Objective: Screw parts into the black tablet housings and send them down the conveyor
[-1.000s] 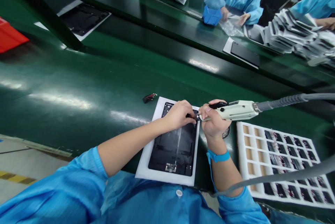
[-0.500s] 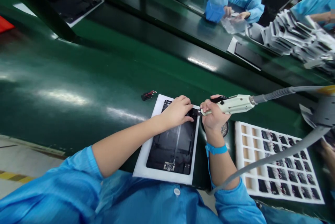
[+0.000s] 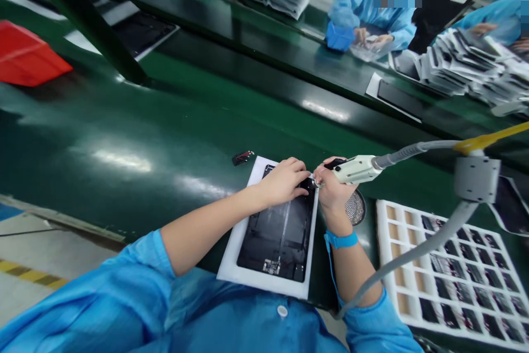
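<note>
A tablet with its back off (image 3: 275, 237), dark inside and with a small circuit board at its near end, lies on a white foam sheet (image 3: 264, 286). Across its far part rests my left hand (image 3: 285, 182), fingers bent and the thumb apart, beside a small black part at the far right corner. My right hand (image 3: 334, 190) is wrapped round a pale electric screwdriver (image 3: 357, 170), whose tip points at that corner; the exact contact is hidden by my fingers. Just right of this hand sits a round dish of tiny metal screws (image 3: 355, 207).
A white foam tray (image 3: 384, 265) of black wired parts stands at the right, under the grey hose (image 3: 413, 256). A small black part with red wires (image 3: 243, 158) lies beyond the sheet. A red bin (image 3: 31, 55) is far left. Co-workers sit across the green bench (image 3: 185, 121).
The view has shifted, so the bench sits lower and further right and more of the red bin shows. Both hands stay at the tablet's far corner, with the screwdriver still in my right hand.
</note>
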Motion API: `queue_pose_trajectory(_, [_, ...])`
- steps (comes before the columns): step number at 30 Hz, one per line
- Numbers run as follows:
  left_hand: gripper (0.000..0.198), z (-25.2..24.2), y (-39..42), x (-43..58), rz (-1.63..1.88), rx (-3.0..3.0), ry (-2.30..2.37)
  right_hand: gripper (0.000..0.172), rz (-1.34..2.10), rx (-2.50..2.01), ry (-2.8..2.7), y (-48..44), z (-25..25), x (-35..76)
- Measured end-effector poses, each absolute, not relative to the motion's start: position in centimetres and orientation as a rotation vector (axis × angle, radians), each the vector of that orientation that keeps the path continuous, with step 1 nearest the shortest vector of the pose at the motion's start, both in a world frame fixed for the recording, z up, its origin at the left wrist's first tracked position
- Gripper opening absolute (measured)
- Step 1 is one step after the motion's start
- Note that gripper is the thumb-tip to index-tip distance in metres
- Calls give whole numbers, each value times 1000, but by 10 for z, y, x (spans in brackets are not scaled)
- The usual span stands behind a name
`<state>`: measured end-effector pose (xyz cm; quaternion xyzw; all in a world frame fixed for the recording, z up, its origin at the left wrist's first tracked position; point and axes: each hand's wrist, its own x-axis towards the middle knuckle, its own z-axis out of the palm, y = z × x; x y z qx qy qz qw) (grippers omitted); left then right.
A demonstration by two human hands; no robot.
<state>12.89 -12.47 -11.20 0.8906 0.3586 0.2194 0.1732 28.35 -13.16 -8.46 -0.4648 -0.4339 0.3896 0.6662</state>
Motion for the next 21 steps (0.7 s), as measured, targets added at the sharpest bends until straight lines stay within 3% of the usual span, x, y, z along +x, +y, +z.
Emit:
queue_pose_trajectory(5, [29, -85, -137, 85, 798, 2580, 1324, 22, 834, -982, -840, -136, -72, 297])
queue_pose_trajectory(10, [54, -94, -155, 18, 751, 2406, 1857, 19, 703, -976, -849, -158, -55, 337])
queue_pose_trajectory(16, [11, -118, -149, -17, 926, 2159, 1877, 18, 629, -1096, -913, -166, -72, 349])
queue_pose_trajectory(21, [9, -117, -168, -31, 926, 2180, 1812, 26, 628, -1174, -991, -165, -92, 347])
